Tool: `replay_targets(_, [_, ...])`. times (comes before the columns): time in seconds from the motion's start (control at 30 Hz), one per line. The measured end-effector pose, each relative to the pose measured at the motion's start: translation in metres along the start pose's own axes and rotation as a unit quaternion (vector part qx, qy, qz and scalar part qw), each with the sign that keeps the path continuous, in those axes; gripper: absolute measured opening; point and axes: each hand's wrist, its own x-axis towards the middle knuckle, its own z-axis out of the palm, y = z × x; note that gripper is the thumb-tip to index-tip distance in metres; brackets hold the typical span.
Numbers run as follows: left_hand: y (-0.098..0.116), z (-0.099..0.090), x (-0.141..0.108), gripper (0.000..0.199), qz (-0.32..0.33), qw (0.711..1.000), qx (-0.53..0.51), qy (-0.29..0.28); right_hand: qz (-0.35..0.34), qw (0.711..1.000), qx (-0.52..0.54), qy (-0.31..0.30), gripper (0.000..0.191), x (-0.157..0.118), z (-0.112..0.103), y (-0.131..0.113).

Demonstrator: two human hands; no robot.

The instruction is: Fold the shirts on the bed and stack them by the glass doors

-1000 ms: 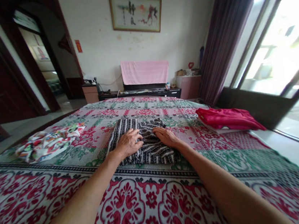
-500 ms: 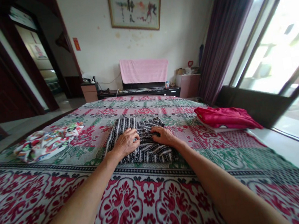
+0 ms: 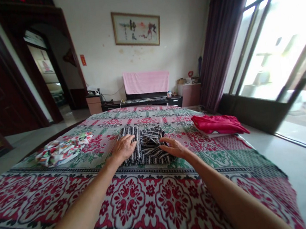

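A black-and-white striped garment [image 3: 152,156] lies folded in a compact bundle on the bed; its exact kind I cannot make out. Its left part is a flat striped panel, while the right part is rumpled, with a raised fold in the middle. My left hand [image 3: 124,147] rests on the left panel, open, fingers stretched over the cloth. At the garment's right edge is my right hand [image 3: 174,147], open, with thumb and fingers apart and the fingertips against the fabric.
A patterned red, green and white bedspread [image 3: 151,192] covers the bed. To the left lies a crumpled multicoloured cloth [image 3: 62,151], to the right a folded red cloth [image 3: 218,124]. Beyond the bed stands a low black cabinet [image 3: 175,101] below a pink cloth [image 3: 146,81].
My hands have moved apart, the left toward the left panel, the right toward the right edge. More of the garment's middle shows. The camera view has tilted up and shifted right.
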Motion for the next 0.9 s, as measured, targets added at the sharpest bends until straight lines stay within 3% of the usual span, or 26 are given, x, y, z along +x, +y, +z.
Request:
replay_targets(0.13, [-0.023, -0.001, -0.023, 0.033, -0.078, 0.997, 0.026, 0.002, -0.033, 0.999, -0.036, -0.001, 0.029, -0.013, 0.006, 0.000])
replay_targets(0.23, [-0.030, 0.008, -0.042, 0.035, -0.091, 0.996, 0.022, 0.002, -0.052, 0.996, -0.066, 0.022, 0.024, -0.018, 0.012, 0.000])
replay_targets(0.33, [-0.031, 0.016, -0.053, 0.036, -0.088, 0.995, 0.015, 0.038, -0.055, 0.995, -0.076, 0.032, 0.023, -0.020, 0.014, 0.000])
replay_targets(0.9, [-0.026, 0.013, -0.054, 0.035, -0.095, 0.994, 0.001, 0.049, -0.036, 0.996, -0.071, 0.027, 0.024, -0.020, 0.011, -0.004])
